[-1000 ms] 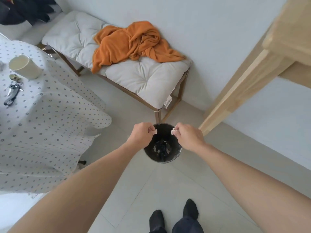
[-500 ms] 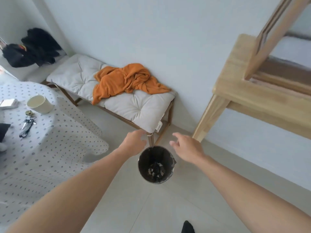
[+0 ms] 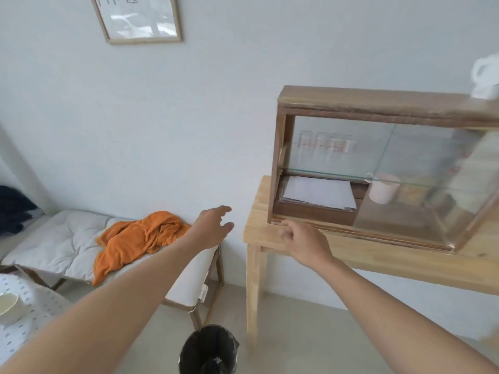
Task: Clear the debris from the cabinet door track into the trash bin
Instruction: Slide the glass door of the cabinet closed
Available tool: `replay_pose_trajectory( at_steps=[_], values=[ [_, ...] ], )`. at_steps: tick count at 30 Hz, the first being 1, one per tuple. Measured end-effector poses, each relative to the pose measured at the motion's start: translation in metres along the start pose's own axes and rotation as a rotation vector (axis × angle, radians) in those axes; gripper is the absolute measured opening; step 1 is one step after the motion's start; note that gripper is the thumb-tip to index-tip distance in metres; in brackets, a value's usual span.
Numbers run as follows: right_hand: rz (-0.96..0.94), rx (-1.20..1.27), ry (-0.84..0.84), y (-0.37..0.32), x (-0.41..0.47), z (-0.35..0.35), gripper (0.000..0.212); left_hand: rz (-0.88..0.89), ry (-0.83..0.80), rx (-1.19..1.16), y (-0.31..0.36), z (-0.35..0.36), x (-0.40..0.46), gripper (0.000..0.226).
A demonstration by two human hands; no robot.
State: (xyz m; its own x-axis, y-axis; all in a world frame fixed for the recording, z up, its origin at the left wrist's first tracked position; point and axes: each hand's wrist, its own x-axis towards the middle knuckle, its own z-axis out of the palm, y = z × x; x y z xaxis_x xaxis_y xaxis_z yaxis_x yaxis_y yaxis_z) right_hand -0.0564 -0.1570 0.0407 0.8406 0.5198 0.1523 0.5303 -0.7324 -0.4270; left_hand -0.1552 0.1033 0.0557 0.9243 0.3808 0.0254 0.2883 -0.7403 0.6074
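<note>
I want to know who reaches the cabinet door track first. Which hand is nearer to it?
Right. The right hand hovers just in front of the cabinet door track, at its left end. The left hand is off to the left, beyond the wooden table.

Two bare hands: left hand (image 3: 213,228), right hand (image 3: 305,242). One trash bin (image 3: 209,349), black-lined, at the lower edge. One wooden cabinet (image 3: 378,168) with two glass door panels, standing on one light wooden table (image 3: 351,252). Inside the cabinet: three clear glasses (image 3: 326,147) on the upper shelf (blurred, count approximate), one white sheet of paper (image 3: 318,193) and one pale cup (image 3: 383,188) below. One white pitcher (image 3: 486,76) on the cabinet top. One cushioned bench (image 3: 59,244) bearing one orange cloth (image 3: 137,238). One framed picture (image 3: 140,18) on the wall. One white bowl (image 3: 9,306) on one dotted tablecloth (image 3: 35,327).
</note>
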Motion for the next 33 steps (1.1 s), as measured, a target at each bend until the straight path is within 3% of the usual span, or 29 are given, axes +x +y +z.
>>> replay_pose_trajectory(
  at_steps=[11,17,20,27,33],
  values=[
    [0.127,0.075,0.404,0.146,0.007,-0.112,0.026,0.122,-0.041,-0.099,0.100,0.064,0.083,0.088],
    [0.020,-0.030,0.576,0.194,0.006,-0.122,0.028,0.131,0.014,-0.201,0.100,0.088,0.093,0.093],
    [-0.065,-0.291,0.639,0.221,0.008,-0.132,0.049,0.132,0.015,-0.219,0.101,0.090,0.096,0.093],
    [-0.130,-0.753,0.515,0.266,0.025,-0.160,0.129,0.174,0.034,-0.251,0.101,0.095,0.101,0.087],
    [-0.129,-0.824,0.541,0.268,0.039,-0.151,0.135,0.199,0.058,-0.288,0.098,0.100,0.103,0.087]
  ],
)
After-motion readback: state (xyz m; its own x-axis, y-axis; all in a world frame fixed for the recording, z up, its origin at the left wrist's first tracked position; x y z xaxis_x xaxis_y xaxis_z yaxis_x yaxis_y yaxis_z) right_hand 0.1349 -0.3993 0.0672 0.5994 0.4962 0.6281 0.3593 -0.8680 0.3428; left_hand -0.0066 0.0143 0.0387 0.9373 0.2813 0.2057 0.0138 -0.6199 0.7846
